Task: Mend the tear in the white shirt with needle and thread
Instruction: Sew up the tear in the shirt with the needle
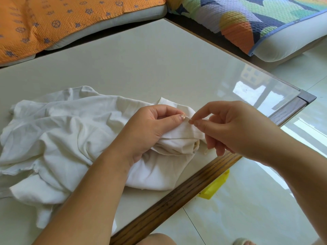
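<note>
White cotton, crumpled, and that's the white shirt [67, 131], heaped on the pale bench [141, 64] from 9 o'clock across to the middle of my view, one edge hanging near the wooden rim at 5 o'clock. My left hand [148, 131] has a fold of it bunched up, fingers curled under and thumb pressed flat on top, so that grip is closed firmly on the cloth. My right hand [235, 131] comes in from 3 o'clock, its grip narrowed to a fine pinch of thumb and forefinger, touching the ridge just beside my left thumb. I take it that the pinch holds the needle, but the needle is too fine to make out for certain. A thin pale loop [205, 151] hangs below my right fingers at about 4 o'clock. It may be thread; I can't say for sure.

My read: I'm mid-stitch, working the seam at the raised fold. The next move calls for a short, straight draw through the cloth, with the left thumb holding the fold taut and clear of the point, then a pull until the slack is gone without puckering.

The shirt is soft, thin and heavily wrinkled, with a ribbed hem peeking out at 12 o'clock above my hands. The tear is hidden under my fingers, so I can't tell how much is closed.
</note>
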`<state>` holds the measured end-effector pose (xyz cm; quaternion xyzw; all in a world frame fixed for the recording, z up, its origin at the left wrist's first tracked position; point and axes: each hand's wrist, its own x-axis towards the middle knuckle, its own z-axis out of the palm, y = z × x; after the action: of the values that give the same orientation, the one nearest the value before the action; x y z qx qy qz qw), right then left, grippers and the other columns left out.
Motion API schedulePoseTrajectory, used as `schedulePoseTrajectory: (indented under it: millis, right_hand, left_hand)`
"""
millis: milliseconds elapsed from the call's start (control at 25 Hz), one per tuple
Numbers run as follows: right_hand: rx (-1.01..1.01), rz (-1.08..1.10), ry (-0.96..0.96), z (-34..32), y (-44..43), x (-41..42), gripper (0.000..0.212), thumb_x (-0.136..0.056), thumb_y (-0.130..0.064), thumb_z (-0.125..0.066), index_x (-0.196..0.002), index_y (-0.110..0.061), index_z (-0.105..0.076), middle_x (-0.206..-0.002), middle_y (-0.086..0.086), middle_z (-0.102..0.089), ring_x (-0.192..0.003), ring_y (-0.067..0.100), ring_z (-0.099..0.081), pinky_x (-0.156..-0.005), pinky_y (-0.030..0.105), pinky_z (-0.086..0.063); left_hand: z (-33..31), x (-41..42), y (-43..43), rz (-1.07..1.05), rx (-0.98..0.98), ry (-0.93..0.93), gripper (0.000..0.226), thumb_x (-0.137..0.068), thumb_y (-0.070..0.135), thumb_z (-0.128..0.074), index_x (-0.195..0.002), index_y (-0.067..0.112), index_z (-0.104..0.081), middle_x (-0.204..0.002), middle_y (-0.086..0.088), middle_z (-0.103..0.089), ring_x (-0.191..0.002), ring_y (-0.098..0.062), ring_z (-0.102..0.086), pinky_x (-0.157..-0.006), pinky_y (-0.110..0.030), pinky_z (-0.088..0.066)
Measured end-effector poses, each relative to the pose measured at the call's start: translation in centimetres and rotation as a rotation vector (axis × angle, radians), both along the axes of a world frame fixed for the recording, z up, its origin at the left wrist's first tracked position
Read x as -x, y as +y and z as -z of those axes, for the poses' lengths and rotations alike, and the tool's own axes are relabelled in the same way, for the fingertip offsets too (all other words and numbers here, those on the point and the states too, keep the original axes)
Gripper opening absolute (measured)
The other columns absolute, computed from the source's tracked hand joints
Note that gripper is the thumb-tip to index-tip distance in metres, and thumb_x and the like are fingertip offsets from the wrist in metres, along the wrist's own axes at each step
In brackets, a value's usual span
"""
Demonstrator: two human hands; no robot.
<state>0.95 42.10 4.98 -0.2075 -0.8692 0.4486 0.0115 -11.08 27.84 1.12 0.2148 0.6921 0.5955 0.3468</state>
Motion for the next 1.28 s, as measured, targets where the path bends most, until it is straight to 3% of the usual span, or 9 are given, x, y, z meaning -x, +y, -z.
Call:
schedulePoseTrajectory:
  millis: [600, 1080, 1280]
  right_hand:
    - [-0.130, -0.021, -0.011, 0.9, 0.0, 0.5, 0.018, -0.092, -0.022, -0.055, -0.082, -0.032, -0.065, -0.049, -0.009, -0.064, -0.039, 0.007, -0.058, -0.044, 0.012, -0.046]
    - [-0.154, 0.100, 0.020, 2.0, -1.2, 1.0, 0.014, -0.097, -0.025, -0.048, -0.086, -0.028, -0.056, -0.054, -0.004, -0.065, -0.036, 0.006, -0.058, -0.041, 0.018, -0.048]
    - [-0.068, 0.177, 0.054, 2.2, -1.4, 1.1, 0.013, -0.100, -0.026, -0.047, -0.090, -0.023, -0.055, -0.054, -0.002, -0.067, -0.037, 0.004, -0.056, -0.037, 0.011, -0.037]
  left_hand:
    - [0.1, 0.1, 0.1, -0.012, 0.012, 0.037, 0.007, -0.090, 0.015, -0.068, -0.089, 0.017, -0.074, -0.081, 0.002, -0.075, -0.079, -0.009, -0.071, -0.072, -0.020, -0.056]
    - [0.1, -0.2, 0.1, -0.011, -0.023, 0.085, 0.006, -0.085, 0.015, -0.073, -0.089, 0.013, -0.076, -0.087, -0.006, -0.078, -0.088, -0.019, -0.074, -0.082, -0.031, -0.059]
    - [0.1, -0.6, 0.2, -0.014, -0.036, 0.135, 0.013, -0.084, 0.008, -0.074, -0.096, 0.014, -0.070, -0.090, -0.006, -0.077, -0.087, -0.022, -0.075, -0.081, -0.033, -0.060]
